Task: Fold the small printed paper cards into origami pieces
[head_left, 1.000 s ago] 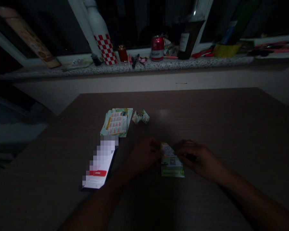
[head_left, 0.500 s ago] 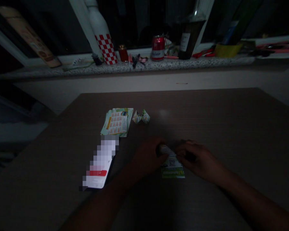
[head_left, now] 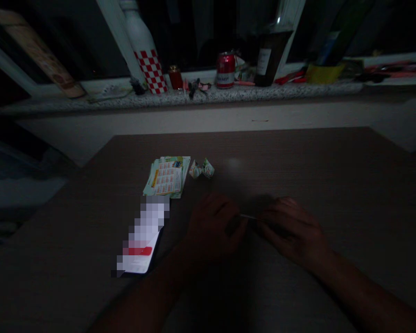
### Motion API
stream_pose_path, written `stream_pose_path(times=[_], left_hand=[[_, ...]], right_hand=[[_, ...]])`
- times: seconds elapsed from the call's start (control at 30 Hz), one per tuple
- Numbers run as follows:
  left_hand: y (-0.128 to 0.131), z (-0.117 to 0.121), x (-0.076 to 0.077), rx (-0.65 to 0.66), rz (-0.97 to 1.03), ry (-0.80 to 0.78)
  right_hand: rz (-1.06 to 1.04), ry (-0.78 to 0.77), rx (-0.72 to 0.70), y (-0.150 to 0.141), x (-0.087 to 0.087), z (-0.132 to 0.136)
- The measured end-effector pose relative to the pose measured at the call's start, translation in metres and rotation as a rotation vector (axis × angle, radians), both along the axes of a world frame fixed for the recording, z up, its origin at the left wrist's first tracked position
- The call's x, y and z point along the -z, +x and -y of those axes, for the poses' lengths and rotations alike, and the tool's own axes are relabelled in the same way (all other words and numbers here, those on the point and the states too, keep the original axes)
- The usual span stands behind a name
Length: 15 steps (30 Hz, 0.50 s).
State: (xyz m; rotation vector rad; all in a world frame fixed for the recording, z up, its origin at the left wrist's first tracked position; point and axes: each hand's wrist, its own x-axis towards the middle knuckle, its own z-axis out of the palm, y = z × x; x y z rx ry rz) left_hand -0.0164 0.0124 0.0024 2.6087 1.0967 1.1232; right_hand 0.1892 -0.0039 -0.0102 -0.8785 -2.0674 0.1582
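Between my two hands a printed paper card (head_left: 250, 217) shows nearly edge-on, as a thin pale line. My left hand (head_left: 217, 226) pinches its left end between thumb and fingers. The other end is pinched by my right hand (head_left: 291, 226), its fingers curled. Most of the card's face is hidden at this angle. Beyond my left hand lies a folded paper bow-like piece (head_left: 201, 169) with green and white print. Left of that piece is a stack of printed cards (head_left: 167, 177) in pale green.
A lit phone (head_left: 143, 243) lies on the brown table (head_left: 298, 157), left of my left forearm. On the granite sill (head_left: 194, 96) behind stand a red-checked white bottle (head_left: 152, 69), a small jar (head_left: 175, 77), a red can (head_left: 225, 70) and a dark bottle (head_left: 267, 60).
The card has turned from showing its printed face, with a green strip, to nearly edge-on. Both hands keep hold of it, and my right hand has shifted slightly rightward.
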Motion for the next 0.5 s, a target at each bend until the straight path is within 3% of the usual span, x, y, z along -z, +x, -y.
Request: stream_pose_path(times=[0.17, 0.5], left_hand=[[0.005, 0.004, -0.005, 0.045, -0.057, 0.110], [0.012, 0.006, -0.007, 0.070, -0.076, 0.165]], right_hand=[[0.081, 0.091, -0.008, -0.003, -0.003, 0.004], [0.186, 0.094, 0.034, -0.006, -0.008, 0.008]])
